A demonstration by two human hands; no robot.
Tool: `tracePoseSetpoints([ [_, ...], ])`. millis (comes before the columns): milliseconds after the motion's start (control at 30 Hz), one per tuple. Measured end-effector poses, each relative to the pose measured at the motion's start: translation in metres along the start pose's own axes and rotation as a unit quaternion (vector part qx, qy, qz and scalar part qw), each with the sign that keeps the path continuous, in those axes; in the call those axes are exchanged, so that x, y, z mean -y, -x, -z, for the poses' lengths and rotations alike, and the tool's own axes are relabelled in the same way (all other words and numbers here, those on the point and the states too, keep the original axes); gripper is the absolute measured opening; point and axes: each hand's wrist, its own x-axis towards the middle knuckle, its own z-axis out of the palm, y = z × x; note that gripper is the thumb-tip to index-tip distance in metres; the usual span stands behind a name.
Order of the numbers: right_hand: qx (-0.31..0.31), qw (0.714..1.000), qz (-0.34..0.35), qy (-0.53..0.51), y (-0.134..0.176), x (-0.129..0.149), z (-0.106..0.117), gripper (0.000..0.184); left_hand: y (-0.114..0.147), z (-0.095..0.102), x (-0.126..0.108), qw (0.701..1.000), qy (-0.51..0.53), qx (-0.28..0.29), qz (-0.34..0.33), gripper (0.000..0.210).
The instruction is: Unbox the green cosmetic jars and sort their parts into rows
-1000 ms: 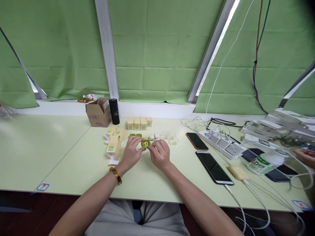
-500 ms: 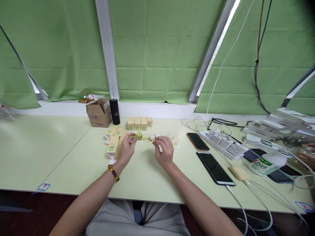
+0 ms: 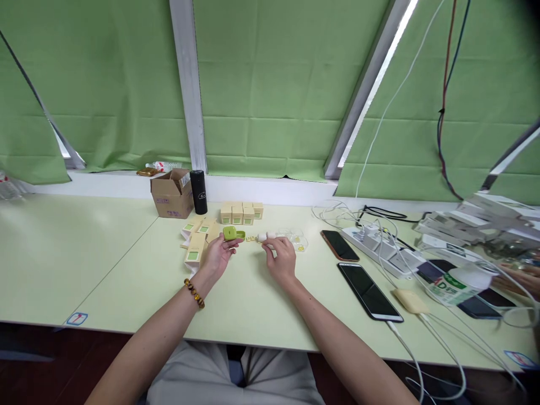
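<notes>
On the fingers of my left hand (image 3: 216, 260) rests a small green case (image 3: 230, 233), its lid tipped up and its hollow side showing. The thumb steadies it from the left. My right hand (image 3: 280, 260) is closed in a pinch beside small white pieces (image 3: 265, 236); whatever sits between its fingertips is too small to make out. Tiny yellow pieces (image 3: 250, 238) lie on the table between the two hands. Just past the right hand is a clear plastic tray (image 3: 295, 238), partly hidden by the fingers.
Opened cream boxes (image 3: 195, 247) lie by my left wrist, with several closed small boxes (image 3: 237, 214) farther back. A cardboard box (image 3: 172, 198) and black bottle (image 3: 198, 192) stand behind. Rightward are phones (image 3: 369, 291), a power strip (image 3: 383, 253), cables and another person's hand (image 3: 521, 278).
My left hand has turned palm up, and the green case now shows its raised lid and open side. The right hand remains pinched in nearly the same place.
</notes>
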Motion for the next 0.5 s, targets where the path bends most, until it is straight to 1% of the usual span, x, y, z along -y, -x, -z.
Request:
tracePoseSetpoints([
  [67,0.019,0.999,0.006,0.028,0.001,-0.004,-0.004,0.016,-0.002,0.001,0.001,1.000,-0.011,0.000,-0.011,0.020],
  [133,0.047,0.997,0.031,0.058,0.000,-0.008,-0.009,0.017,-0.003,0.003,0.003,0.997,-0.060,-0.008,-0.040,0.018],
  [200,0.083,0.990,0.066,0.088,-0.002,-0.011,-0.014,0.020,-0.004,0.004,0.005,0.982,-0.161,-0.028,-0.096,0.022],
  [233,0.102,0.986,0.081,0.103,-0.003,-0.013,-0.017,0.022,-0.005,0.005,0.006,0.964,-0.228,-0.039,-0.132,0.024],
  [267,0.121,0.981,0.090,0.118,-0.005,-0.014,-0.020,0.023,-0.005,0.005,0.006,0.937,-0.299,-0.048,-0.172,0.025],
  [300,0.137,0.978,0.092,0.131,-0.006,-0.016,-0.023,0.024,-0.005,0.006,0.006,0.903,-0.370,-0.051,-0.210,0.023],
  [367,0.159,0.972,0.080,0.155,-0.007,-0.018,-0.030,0.025,-0.003,0.007,0.006,0.825,-0.495,-0.046,-0.270,0.017],
  [433,0.168,0.969,0.061,0.173,-0.007,-0.019,-0.037,0.024,0.000,0.007,0.006,0.748,-0.590,-0.030,-0.303,0.012],
  [500,0.174,0.966,0.051,0.186,-0.007,-0.020,-0.042,0.023,0.003,0.007,0.007,0.682,-0.660,-0.020,-0.314,0.013],
])
